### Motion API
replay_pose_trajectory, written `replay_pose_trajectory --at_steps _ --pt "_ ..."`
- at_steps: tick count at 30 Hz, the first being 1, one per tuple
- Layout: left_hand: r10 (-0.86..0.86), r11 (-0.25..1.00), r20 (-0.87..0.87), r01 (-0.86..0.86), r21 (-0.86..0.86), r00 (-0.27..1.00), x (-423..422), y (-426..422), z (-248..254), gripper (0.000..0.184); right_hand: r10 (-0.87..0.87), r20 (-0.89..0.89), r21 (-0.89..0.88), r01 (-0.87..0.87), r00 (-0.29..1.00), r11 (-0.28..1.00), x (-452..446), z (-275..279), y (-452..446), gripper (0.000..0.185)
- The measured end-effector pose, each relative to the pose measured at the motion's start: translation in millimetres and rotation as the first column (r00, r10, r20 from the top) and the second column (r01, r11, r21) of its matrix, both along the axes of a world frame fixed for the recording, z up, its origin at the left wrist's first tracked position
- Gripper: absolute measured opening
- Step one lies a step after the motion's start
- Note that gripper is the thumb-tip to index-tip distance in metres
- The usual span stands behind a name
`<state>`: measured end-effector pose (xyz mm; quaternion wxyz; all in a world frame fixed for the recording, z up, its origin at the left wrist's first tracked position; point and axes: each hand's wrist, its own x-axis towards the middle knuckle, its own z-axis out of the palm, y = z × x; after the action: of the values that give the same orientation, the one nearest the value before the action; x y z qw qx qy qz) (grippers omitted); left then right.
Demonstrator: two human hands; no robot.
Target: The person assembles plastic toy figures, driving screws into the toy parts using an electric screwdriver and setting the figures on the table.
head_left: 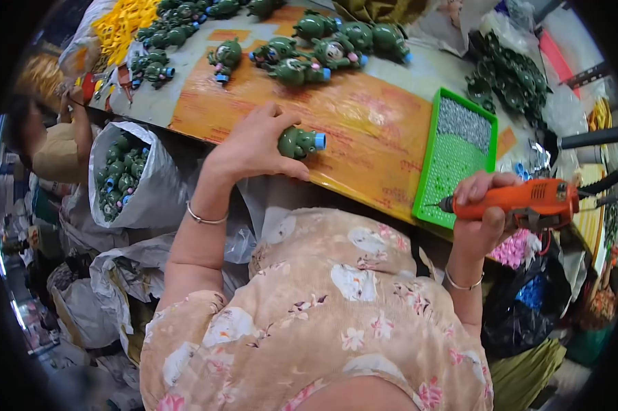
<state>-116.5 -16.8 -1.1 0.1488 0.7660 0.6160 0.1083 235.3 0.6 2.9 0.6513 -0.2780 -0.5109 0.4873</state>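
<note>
Left hand (254,145) half-curled round squat green plastic figure (297,142), worktable (189,77) near edge. Right hand (481,218) closed on orange plastic power driver (543,198); flat orange sheet (374,154) between.

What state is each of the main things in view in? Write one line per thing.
Left hand: curved about the green toy piece; grip firmness unclear.
Green toy piece: partly hidden, blue end exposed.
Right hand: closed around the orange electric screwdriver.
Orange electric screwdriver: held, bit exposed; running or not, unclear.
Green tray: open, grey pieces at one end.
White sack: open, holding green toys.
</note>
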Motion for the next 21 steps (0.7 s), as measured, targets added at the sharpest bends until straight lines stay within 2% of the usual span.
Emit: replay_pose_trajectory --at_steps 2,4,6,8,11,15,18,19,21 --pt "0.073 0.993 0.116 -0.083 0.082 0.991 -24.3 15.8 2.4 0.075 -0.004 -0.087 -0.027 0.002 0.996 1.000 -2.4 -1.4 -1.1 0.069" --pt "0.118 0.976 0.244 -0.157 0.148 0.963 -44.7 46.6 2.6 0.080 -0.007 -0.082 -0.015 0.006 0.997 1.000 -5.8 1.5 -3.3 0.067" --pt "0.282 0.932 0.200 -0.317 0.174 0.938 -50.5 84.3 6.8 0.076 -0.013 -0.082 -0.026 0.011 0.997 1.000 -7.5 3.1 -6.2 0.067" --pt "0.273 0.913 0.172 -0.311 0.265 0.946 -64.7 131.1 -16.5 0.080 -0.019 -0.081 -0.019 0.018 0.997 1.000 -6.7 3.1 -7.5 0.065" --pt "0.331 0.926 0.181 -0.356 0.124 0.926 -66.4 183.6 -50.4 0.085 -0.035 -0.071 -0.026 0.033 0.997 0.999 -6.6 3.8 -12.1 0.064" --pt "0.129 0.985 0.307 -0.157 0.067 0.943 -37.4 198.5 -53.6 0.085 -0.059 -0.070 -0.060 0.055 0.996 0.997 -3.8 0.8 -16.3 0.062" --pt "0.073 0.991 0.211 -0.094 0.091 0.975 11.2 172.8 -42.6 0.085 -0.060 -0.038 -0.040 0.058 0.998 0.998 -2.2 -1.2 -14.4 0.060" --pt "0.025 0.997 0.254 -0.043 0.065 0.967 22.4 166.8 -40.2 0.082 -0.068 -0.009 -0.034 0.068 0.998 0.997 -2.2 -2.2 -14.0 0.059" --pt "-0.053 0.999 0.276 0.050 0.016 0.960 42.9 159.1 -41.9 0.088 -0.069 0.015 0.004 0.069 0.998 0.998 -4.1 -1.2 -11.4 0.057"
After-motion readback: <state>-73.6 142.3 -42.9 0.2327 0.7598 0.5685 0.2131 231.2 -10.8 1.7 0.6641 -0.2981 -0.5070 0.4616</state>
